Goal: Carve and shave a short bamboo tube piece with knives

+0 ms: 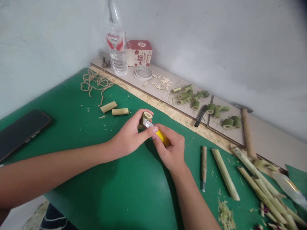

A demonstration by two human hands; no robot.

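My left hand [129, 135] grips a short bamboo tube piece [146, 116], fingers wrapped round it above the green mat [115, 188]. My right hand [171, 150] is closed on a yellow-handled knife [162, 136]. Its pale blade [148, 124] rests against the side of the tube. Both hands meet over the middle of the mat. Two peeled bamboo sections [114, 109] lie just beyond my left hand.
A phone [20, 131] lies at the left. Twine [96, 83], a water bottle [117, 44], a red-and-white box [139, 52] and a tape ring [143, 72] sit at the back. Green bamboo rings [203, 103], a marker [200, 115], a hammer [247, 131], a chisel [203, 167] and split bamboo strips [259, 185] lie right.
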